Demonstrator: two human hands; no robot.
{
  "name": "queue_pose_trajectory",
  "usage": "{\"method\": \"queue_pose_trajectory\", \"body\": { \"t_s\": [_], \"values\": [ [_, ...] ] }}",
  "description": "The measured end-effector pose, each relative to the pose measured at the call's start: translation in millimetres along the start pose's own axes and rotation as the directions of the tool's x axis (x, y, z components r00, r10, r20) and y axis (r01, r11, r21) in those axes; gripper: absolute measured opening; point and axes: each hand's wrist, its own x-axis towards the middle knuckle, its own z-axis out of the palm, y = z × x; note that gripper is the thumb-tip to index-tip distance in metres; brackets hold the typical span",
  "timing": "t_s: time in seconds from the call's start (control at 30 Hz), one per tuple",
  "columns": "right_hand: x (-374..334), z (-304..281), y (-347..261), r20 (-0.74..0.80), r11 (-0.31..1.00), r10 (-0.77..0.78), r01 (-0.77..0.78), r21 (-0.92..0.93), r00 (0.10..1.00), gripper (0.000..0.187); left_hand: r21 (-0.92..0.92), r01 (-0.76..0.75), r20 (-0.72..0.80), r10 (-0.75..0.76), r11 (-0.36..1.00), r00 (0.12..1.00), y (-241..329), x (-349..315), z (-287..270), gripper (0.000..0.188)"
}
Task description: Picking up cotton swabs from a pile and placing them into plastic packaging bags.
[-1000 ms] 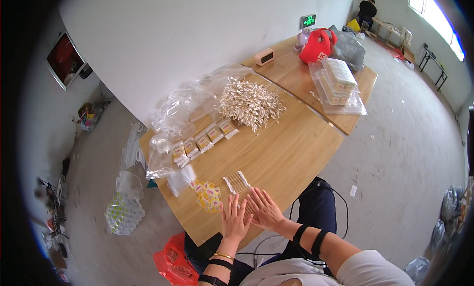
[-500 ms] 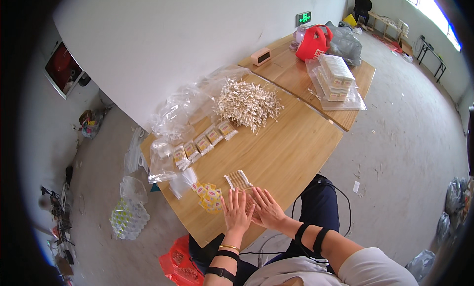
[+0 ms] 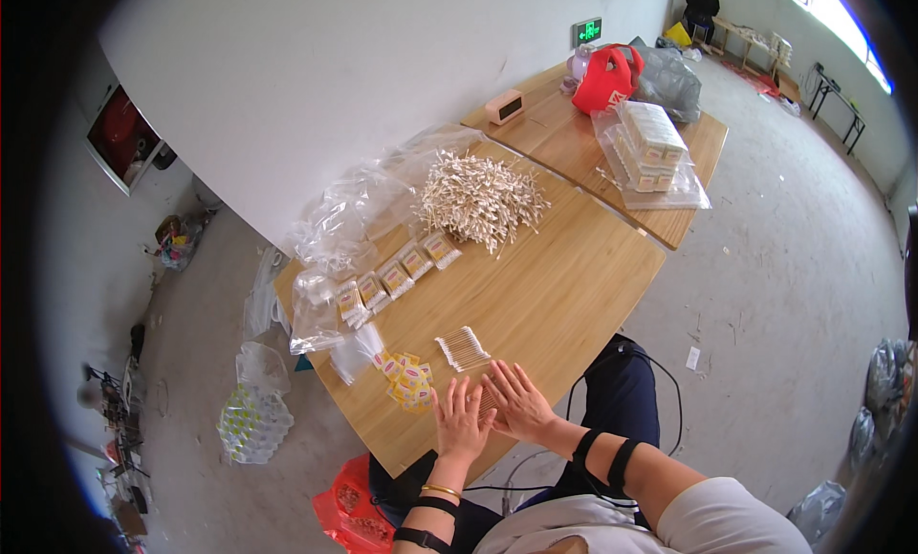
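Near the front edge of the table, my left hand [image 3: 461, 422] and my right hand [image 3: 519, 403] lie side by side with fingers stretched out. Between them shows a layer of cotton swabs [image 3: 488, 402], mostly hidden by the hands. Just beyond my fingertips is a neat row of loose cotton swabs [image 3: 463, 349], laid parallel. Yellow and white printed cards [image 3: 408, 382] are heaped left of my left hand. Small clear plastic bags [image 3: 355, 353] lie beyond the cards. Neither hand grips anything.
A large pile of cotton swabs [image 3: 483, 200] sits at the table's far side. Several filled swab packs [image 3: 395, 279] line up before crumpled clear plastic [image 3: 335, 229]. On the adjoining table are stacked packs [image 3: 653, 133], a red bag [image 3: 608, 81] and a small clock [image 3: 505, 108].
My left hand has drawn slightly toward me, its fingers now more bent. The row of swabs beyond the fingertips shows more fully. My right hand has hardly moved.
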Motion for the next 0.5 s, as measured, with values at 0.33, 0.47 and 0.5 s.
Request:
{"method": "queue_pose_trajectory", "body": {
  "t_s": [0.33,0.47,0.5],
  "values": [
    [0.1,3.3,0.9,-0.006,0.999,-0.004,0.004,0.049,1.0,0.092,-0.038,0.11,0.011,-0.109,0.993,0.994,-0.9,-9.9,9.0,0.079],
    [-0.2,2.9,0.4,0.012,0.999,-0.008,0.007,0.038,1.0,0.094,0.022,0.239,0.049,-0.24,0.971,0.97,5.3,-29.1,20.1,0.087],
    [-0.7,1.5,-0.1,0.023,0.999,0.001,-0.003,0.049,1.0,0.092,0.02,0.245,0.05,-0.245,0.969,0.968,7.3,-29.3,20.9,0.087]
  ]
}}
